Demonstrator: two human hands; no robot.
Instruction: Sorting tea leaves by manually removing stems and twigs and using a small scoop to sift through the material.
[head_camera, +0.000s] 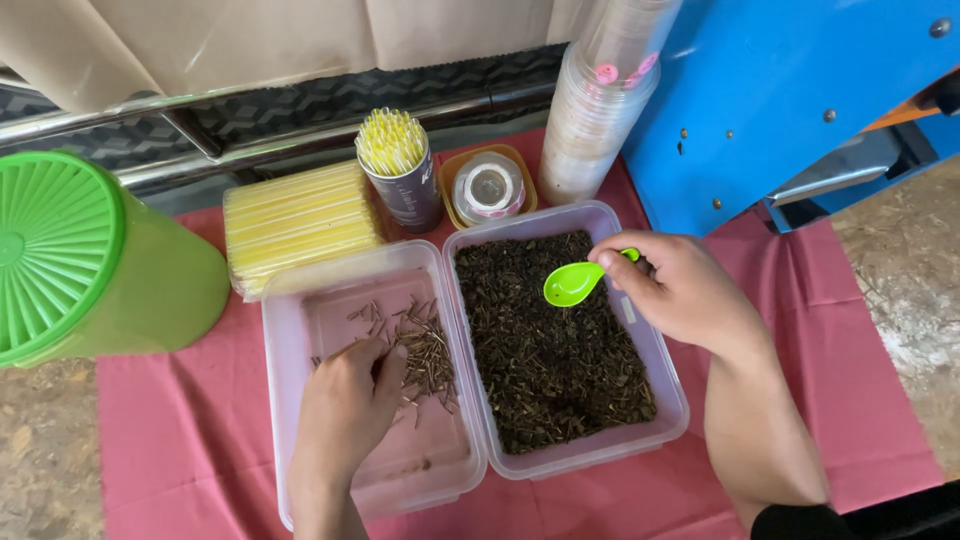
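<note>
Green plastic sits in your right hand (680, 290): its grip is closed on the handle of a small lime spoon (574, 283), whose empty bowl hovers to the left of your fingers, above the dark dried leaves (550, 350) filling the clear tub (668, 385) below. Your left hand (345, 410) rests inside the neighbouring clear tub (285, 400), fingers curled loosely down onto a scatter of thin brown sticks (425, 350) just right of the fingertips; you cannot tell whether any are pinched. Beyond that hand lie a pack of yellow straws (295, 220) and a cup of straws (400, 165). Left stands a green lidded jug (90, 260). Both tubs sit on the pink-covered bench (180, 430).
</note>
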